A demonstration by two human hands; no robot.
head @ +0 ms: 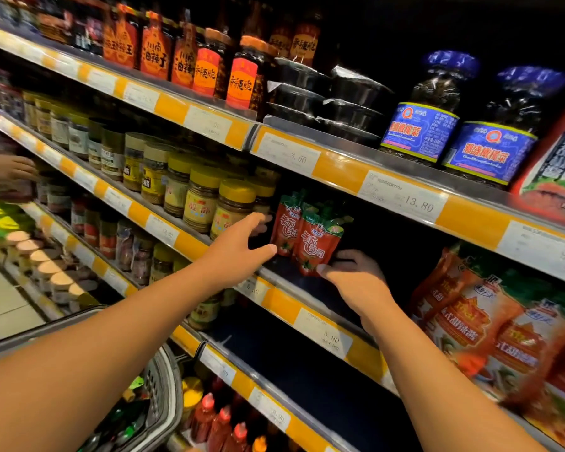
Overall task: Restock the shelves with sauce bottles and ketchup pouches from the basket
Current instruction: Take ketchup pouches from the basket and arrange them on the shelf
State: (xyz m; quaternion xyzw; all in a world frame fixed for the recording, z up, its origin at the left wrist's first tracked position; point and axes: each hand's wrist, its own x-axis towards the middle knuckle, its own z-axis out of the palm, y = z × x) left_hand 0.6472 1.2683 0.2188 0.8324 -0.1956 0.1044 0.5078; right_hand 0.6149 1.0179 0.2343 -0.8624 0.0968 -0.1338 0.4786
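Two red ketchup pouches (307, 238) with green tops stand upright on the middle shelf (284, 278), in a dark gap right of the yellow-lidded jars. My left hand (242, 247) reaches in from the left with fingers spread, its thumb tip touching the left pouch's lower edge. My right hand (356, 275) is at the base of the right pouch, thumb in front and fingers curled behind it. The grey basket (163, 380) sits at the lower left, with green and dark packs inside.
Yellow-lidded jars (209, 200) crowd the shelf left of the pouches. Large orange sauce pouches (490, 324) fill the right side of the same shelf. Chili oil jars and blue-labelled jars stand above. Red sauce bottles (222, 425) stand on the low shelf. Another person's hand (10, 168) reaches in at far left.
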